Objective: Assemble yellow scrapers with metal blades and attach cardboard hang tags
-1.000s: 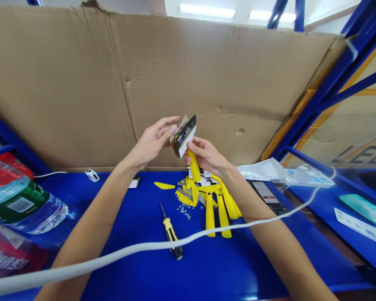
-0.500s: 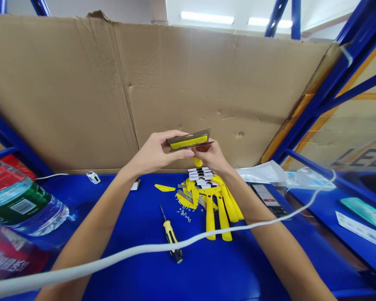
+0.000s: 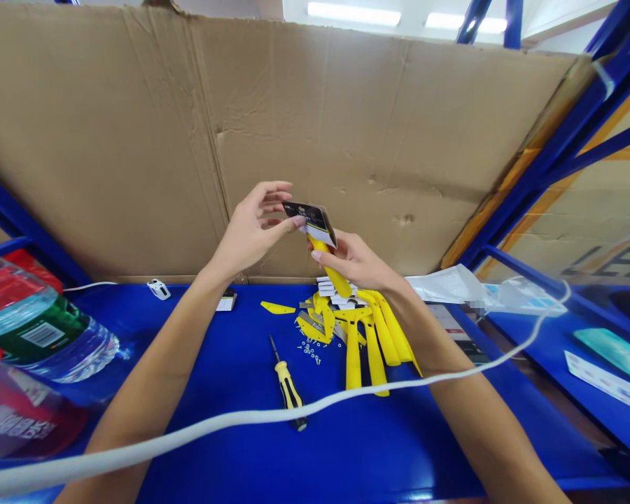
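Observation:
A yellow-handled scraper (image 3: 338,280) is held up in front of the cardboard, its head covered by a black-and-white card sleeve (image 3: 315,222). My right hand (image 3: 354,259) is closed round the scraper where handle and sleeve meet. The thumb of my left hand (image 3: 255,222) presses on the sleeve's left side; its other fingers curve behind and beside the card, partly hidden. Below on the blue table lie more yellow scraper handles (image 3: 353,353), a heap of yellow head pieces (image 3: 320,322), small screws and nuts (image 3: 309,350), and stacked white-edged cards (image 3: 341,297).
A yellow-and-black screwdriver (image 3: 288,385) lies at the middle of the blue table (image 3: 231,448). A white cable (image 3: 215,423) crosses the foreground. Bottles (image 3: 42,343) stand at left, a phone (image 3: 454,329) lies at right, and a cardboard sheet (image 3: 320,133) rises behind.
The scraper has been turned, so the printed face of its sleeve now shows and the handle points down towards me. My left hand's fingers have loosened and spread.

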`<move>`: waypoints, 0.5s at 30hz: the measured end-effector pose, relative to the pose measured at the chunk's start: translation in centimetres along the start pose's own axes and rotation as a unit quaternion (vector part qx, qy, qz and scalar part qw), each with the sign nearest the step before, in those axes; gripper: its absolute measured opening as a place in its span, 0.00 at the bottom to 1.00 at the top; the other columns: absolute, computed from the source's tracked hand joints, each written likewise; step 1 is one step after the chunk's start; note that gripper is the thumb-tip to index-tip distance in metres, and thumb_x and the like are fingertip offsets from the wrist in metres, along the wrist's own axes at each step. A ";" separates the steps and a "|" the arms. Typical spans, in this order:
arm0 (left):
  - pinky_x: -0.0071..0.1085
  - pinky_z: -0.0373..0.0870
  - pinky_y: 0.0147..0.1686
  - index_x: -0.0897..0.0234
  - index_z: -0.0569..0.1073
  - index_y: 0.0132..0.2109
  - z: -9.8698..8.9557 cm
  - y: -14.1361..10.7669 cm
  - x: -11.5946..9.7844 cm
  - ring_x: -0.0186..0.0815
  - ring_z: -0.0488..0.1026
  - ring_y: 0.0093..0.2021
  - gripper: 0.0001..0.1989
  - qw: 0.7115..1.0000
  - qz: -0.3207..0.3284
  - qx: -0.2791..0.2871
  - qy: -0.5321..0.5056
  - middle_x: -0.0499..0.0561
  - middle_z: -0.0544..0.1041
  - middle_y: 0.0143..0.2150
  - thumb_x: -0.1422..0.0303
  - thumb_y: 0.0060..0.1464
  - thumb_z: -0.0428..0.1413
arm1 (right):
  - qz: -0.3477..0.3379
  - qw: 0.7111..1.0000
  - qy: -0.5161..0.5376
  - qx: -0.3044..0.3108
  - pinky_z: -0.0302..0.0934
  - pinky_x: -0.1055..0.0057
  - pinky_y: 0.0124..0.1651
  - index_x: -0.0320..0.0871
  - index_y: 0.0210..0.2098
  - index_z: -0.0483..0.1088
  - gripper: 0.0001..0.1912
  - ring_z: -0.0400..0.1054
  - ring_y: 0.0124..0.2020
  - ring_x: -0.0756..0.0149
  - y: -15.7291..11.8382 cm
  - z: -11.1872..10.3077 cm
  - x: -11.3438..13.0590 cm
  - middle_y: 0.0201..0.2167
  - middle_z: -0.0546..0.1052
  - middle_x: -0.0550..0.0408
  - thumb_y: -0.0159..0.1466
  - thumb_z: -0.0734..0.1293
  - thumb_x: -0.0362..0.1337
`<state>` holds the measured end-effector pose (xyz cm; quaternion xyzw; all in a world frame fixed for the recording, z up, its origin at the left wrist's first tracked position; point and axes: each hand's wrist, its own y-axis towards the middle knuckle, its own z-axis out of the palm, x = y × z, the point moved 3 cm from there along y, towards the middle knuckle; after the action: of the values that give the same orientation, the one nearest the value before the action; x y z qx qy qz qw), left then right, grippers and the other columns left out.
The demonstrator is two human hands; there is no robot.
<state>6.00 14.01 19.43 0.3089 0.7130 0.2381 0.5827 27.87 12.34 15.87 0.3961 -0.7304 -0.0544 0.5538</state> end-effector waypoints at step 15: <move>0.41 0.79 0.60 0.64 0.82 0.57 2.1 -1.5 -3.1 0.49 0.82 0.58 0.30 0.989 -0.032 0.146 -0.022 0.60 0.86 0.58 0.46 0.59 0.72 | -0.075 0.963 -0.190 -0.178 0.79 0.49 0.57 0.59 0.86 0.32 0.56 0.78 0.50 0.50 0.2 -0.6 -2.0 0.55 0.81 0.48 0.74 0.72 0.55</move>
<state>8.24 10.68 20.02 0.3727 0.7369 0.1061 0.5540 28.43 13.97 14.69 0.3272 -0.7692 -0.2987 0.4605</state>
